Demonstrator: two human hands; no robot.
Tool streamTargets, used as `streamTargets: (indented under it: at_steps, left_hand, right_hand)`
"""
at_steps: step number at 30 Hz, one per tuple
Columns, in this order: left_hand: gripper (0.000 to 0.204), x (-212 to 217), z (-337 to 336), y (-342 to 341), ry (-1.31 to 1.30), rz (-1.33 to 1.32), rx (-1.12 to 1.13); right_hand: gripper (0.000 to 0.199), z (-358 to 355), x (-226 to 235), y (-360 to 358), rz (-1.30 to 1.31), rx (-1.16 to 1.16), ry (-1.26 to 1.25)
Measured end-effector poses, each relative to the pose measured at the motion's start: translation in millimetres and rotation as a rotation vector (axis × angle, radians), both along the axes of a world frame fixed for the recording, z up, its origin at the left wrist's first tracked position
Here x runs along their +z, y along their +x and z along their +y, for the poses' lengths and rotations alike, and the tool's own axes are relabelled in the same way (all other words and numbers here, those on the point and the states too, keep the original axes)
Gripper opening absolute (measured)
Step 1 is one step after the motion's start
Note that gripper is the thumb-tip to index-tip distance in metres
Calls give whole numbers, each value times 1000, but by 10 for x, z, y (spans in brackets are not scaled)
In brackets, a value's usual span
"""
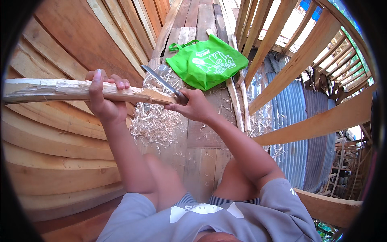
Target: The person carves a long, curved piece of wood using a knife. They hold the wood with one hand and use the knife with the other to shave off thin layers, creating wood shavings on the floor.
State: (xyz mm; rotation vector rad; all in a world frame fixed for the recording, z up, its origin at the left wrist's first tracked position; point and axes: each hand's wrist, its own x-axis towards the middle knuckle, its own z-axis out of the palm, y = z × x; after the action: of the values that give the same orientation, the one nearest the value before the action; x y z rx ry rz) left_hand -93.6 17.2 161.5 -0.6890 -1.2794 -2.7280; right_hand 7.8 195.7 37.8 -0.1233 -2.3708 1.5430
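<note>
My left hand [104, 99] grips a long rough wooden stick [52, 89] that runs level from the left rim to the middle of the view. Its near part is pale and splintered, its right end carved brown. My right hand [192, 105] is closed on the handle of a knife [160, 79], whose steel blade points up and left over the stick's carved end. The blade lies on or just above the wood; I cannot tell if it touches. Both forearms come up from the lower edge, over my bare knees.
A heap of pale wood shavings [155, 121] lies on the plank floor [201, 141] under the hands. A green cloth bag [206, 61] sits further ahead. Curved wooden planking [60, 141] rises on the left, a slatted wooden railing [298, 64] on the right, with corrugated metal sheet [298, 133] beyond.
</note>
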Motion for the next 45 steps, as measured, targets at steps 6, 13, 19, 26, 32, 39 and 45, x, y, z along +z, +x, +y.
streamTargets:
  at_steps: [6,13,19,26,32,39,45]
  left_hand:
    - [22,168,-24,62,-38,97,83]
    - [23,146,194,96,-76,110,275]
    - [33,209,410,245,-53,62,609]
    - [31,69,504,282,19,156,452]
    - [23,-207,613,127,6,209,370]
    - [18,-344,300,156,-29,94,128]
    - [18,-494,241,278,68,200,105]
  right_hand:
    - [39,-166,-1,52,186,-58,83]
    - [23,-115,75,210,28,-64,11]
    - [52,-107,117,220,-397,-156,153]
    - [68,-62,176,231,-398,-432,269]
    - [63,84,181,137,-425,-408,432]
    - [60,255,-65,70,-460,-322,307]
    - [55,-111,-107,94,-170,-481,439]
